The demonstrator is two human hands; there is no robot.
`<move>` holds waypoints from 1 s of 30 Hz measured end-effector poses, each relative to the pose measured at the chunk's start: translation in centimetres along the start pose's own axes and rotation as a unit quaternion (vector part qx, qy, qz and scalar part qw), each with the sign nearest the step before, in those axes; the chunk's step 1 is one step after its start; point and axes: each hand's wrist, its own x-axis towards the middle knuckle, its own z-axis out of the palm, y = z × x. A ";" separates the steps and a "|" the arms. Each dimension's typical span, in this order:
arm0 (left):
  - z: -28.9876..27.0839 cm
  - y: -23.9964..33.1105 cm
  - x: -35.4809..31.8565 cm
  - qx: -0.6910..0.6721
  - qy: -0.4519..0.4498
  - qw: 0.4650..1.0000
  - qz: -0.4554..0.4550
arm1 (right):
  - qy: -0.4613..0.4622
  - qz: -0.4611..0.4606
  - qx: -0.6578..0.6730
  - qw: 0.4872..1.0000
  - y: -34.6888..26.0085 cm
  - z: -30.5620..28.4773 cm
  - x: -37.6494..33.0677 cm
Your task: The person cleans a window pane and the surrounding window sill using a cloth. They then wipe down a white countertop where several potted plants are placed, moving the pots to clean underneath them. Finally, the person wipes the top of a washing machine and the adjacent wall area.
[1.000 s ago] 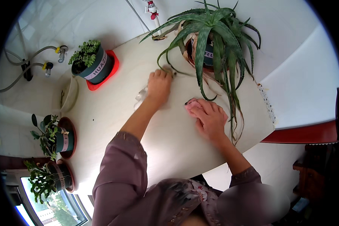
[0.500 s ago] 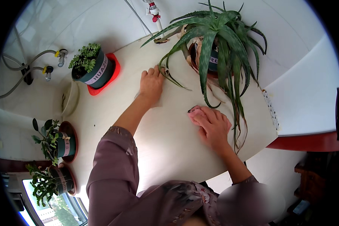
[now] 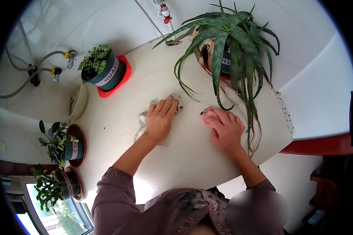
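My left hand (image 3: pixel 159 122) presses a crumpled off-white cloth (image 3: pixel 141 129) against the pale tabletop (image 3: pixel 190 160). Bits of that cloth stick out past the fingertips and beside the wrist. To the right, my right hand (image 3: pixel 228 132) grips a bunched pink cloth (image 3: pixel 209 114), which rests on the same surface. Its left end has a small dark patch. Close above and right of this hand hang the long drooping leaves of an aloe plant (image 3: pixel 234 58), in a dark green pot partly hidden by foliage.
A potted succulent (image 3: pixel 96 60) stands on a red tray (image 3: pixel 123 76) at the back left. Two smaller potted plants (image 3: pixel 73 149) (image 3: pixel 68 184) line the left edge. Valves with hoses (image 3: pixel 70 58) project from the left wall. A pipe with a red valve (image 3: pixel 166 17) rises behind.
My left hand has drawn back toward me with the off-white cloth, away from the aloe's left leaves. My right hand has stayed in nearly the same place with the pink cloth.
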 end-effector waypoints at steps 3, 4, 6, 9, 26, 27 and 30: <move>0.4 -2.6 1.3 0.056 -0.040 0.997 -0.033 | -0.009 0.003 0.001 1.000 -0.1 -0.4 0.1; 1.0 -4.2 2.6 0.081 -0.062 0.993 -0.052 | -0.009 0.004 0.002 1.000 -0.1 -0.5 0.2; 3.0 -7.6 4.0 0.099 -0.057 0.990 -0.080 | -0.016 0.010 0.005 1.000 -0.1 -0.2 0.0; 4.8 -10.7 6.9 0.091 -0.081 0.982 -0.145 | -0.024 0.016 0.010 1.000 -0.2 -0.1 -0.1; -3.5 -6.2 -7.0 -0.016 -0.028 0.992 -0.125 | -0.012 0.025 0.003 1.000 -0.3 0.3 -0.1; -2.6 -7.4 -5.7 -0.015 -0.021 0.991 -0.133 | -0.020 0.024 0.008 0.999 -0.5 0.3 -0.1; 0.9 -11.0 -1.8 -0.004 0.009 0.988 -0.156 | -0.038 0.019 0.015 0.999 -0.5 0.0 0.0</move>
